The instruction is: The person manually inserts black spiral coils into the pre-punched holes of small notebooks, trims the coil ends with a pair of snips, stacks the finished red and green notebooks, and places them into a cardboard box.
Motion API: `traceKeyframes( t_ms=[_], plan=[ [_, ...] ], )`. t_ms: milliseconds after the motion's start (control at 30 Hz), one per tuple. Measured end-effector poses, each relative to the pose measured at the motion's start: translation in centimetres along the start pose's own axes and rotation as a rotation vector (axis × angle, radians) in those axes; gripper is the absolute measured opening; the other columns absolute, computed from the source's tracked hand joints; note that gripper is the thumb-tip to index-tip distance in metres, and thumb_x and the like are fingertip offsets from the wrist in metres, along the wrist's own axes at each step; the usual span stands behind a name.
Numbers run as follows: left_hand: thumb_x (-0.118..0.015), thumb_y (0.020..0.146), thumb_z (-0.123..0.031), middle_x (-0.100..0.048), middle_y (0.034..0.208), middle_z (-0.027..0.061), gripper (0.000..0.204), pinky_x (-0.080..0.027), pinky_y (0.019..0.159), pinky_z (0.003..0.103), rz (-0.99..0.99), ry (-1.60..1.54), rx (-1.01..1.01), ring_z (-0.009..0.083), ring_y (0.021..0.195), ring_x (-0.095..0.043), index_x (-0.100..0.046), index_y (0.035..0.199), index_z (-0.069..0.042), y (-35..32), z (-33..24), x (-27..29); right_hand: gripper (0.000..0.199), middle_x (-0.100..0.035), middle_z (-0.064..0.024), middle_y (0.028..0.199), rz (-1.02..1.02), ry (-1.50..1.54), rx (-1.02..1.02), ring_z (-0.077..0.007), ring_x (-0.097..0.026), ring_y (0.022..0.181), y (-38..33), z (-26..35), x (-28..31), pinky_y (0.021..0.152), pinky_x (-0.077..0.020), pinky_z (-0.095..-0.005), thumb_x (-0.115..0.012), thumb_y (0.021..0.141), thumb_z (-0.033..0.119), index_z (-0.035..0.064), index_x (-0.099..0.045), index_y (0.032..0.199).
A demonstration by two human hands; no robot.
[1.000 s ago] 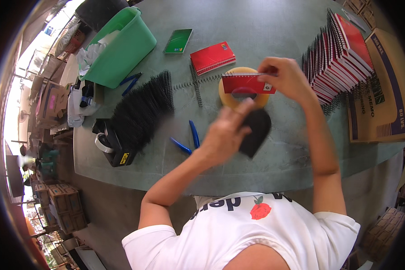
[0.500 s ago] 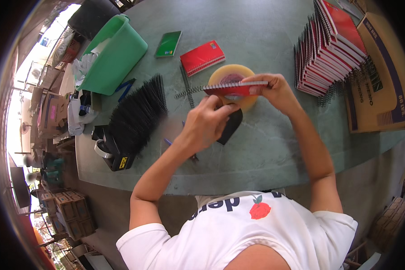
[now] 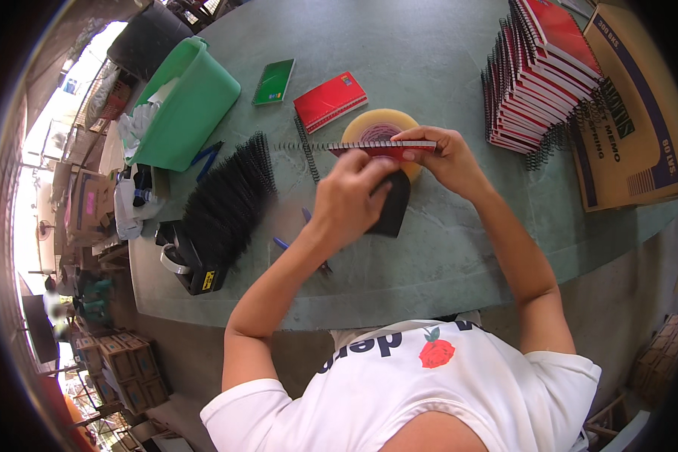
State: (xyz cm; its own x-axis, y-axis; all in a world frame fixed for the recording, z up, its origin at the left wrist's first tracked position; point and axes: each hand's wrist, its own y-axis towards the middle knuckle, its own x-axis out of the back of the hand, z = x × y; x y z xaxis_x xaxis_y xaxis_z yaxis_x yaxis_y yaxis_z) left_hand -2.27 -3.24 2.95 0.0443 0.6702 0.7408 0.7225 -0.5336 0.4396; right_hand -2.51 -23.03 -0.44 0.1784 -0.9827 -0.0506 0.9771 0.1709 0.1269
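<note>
A small red spiral notebook (image 3: pixel 383 150) is held spine up over the table. A black spiral coil (image 3: pixel 301 146) runs along its spine and sticks out past the left end. My right hand (image 3: pixel 453 160) pinches the notebook's right end between thumb and fingers. Bent against its front cover near the left end are the fingers of my left hand (image 3: pixel 346 197); their tips are partly hidden. Behind the notebook lies a yellowish ring-shaped roll (image 3: pixel 365 123). A flat black piece (image 3: pixel 393 211) rests beneath my left hand. Blue-handled pliers (image 3: pixel 281 242) lie beside my left forearm.
A heap of black coils (image 3: pixel 226 196) and a black box-like holder (image 3: pixel 203 275) are at left. A green bin (image 3: pixel 203 98) stands behind. Another red notebook (image 3: pixel 330 102) and a green one (image 3: pixel 274 81) lie ahead. Stacked red notebooks (image 3: pixel 539 83) and a cardboard box (image 3: pixel 633 128) stand right.
The whole view has shifted slightly. My left hand has moved a little right and up along the notebook's cover. My right hand keeps its grip on the notebook.
</note>
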Motion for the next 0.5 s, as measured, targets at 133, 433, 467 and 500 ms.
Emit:
traceKeyframes(
  t_ms=[133, 433, 467, 500],
  plan=[
    [-0.07, 0.069, -0.002, -0.059, 0.091, 0.0073, 0.029, -0.047, 0.078, 0.034, -0.23, 0.059, -0.061, 0.025, 0.086, -0.058, -0.066, 0.097, -0.01, 1.6, -0.4, 0.8, 0.024, -0.066, -0.0042, 0.098, -0.009, -0.059, -0.034, -0.0075, -0.058, 0.09, -0.4, -0.3, 0.6, 0.084, -0.0468, -0.0222, -0.062, 0.084, 0.0, -0.0006, -0.063, 0.108],
    [-0.07, 0.069, -0.002, -0.059, 0.084, 0.009, 0.024, -0.048, 0.074, 0.034, -0.394, -0.017, -0.036, 0.0265, 0.083, -0.057, -0.067, 0.092, -0.009, 3.5, -1.3, 0.7, 0.025, -0.067, -0.0026, 0.099, -0.006, -0.009, -0.005, -0.006, -0.058, 0.09, -0.8, -1.7, 0.9, 0.077, -0.048, -0.023, -0.059, 0.087, 0.004, -0.0013, -0.061, 0.112],
    [-0.069, 0.07, -0.002, -0.059, 0.084, 0.0101, 0.02, -0.048, 0.073, 0.034, -0.149, 0.013, -0.078, 0.0267, 0.083, -0.057, -0.066, 0.09, -0.007, 2.5, -1.0, -0.7, 0.025, -0.067, -0.0025, 0.099, -0.009, 0.012, 0.01, -0.0059, -0.058, 0.09, -0.5, -1.6, 0.9, 0.077, -0.0479, -0.0233, -0.06, 0.087, 0.005, -0.001, -0.061, 0.112],
    [-0.069, 0.072, -0.004, -0.058, 0.086, 0.0112, 0.022, -0.047, 0.075, 0.035, 0.01, -0.038, -0.114, 0.0272, 0.084, -0.057, -0.066, 0.093, -0.008, 0.8, -0.4, -2.5, 0.025, -0.066, -0.0029, 0.1, 0.013, -0.056, 0.005, -0.0061, -0.058, 0.09, -0.5, -1.3, 1.0, 0.078, -0.048, -0.0235, -0.059, 0.088, 0.005, -0.0006, -0.061, 0.112]
  ],
)
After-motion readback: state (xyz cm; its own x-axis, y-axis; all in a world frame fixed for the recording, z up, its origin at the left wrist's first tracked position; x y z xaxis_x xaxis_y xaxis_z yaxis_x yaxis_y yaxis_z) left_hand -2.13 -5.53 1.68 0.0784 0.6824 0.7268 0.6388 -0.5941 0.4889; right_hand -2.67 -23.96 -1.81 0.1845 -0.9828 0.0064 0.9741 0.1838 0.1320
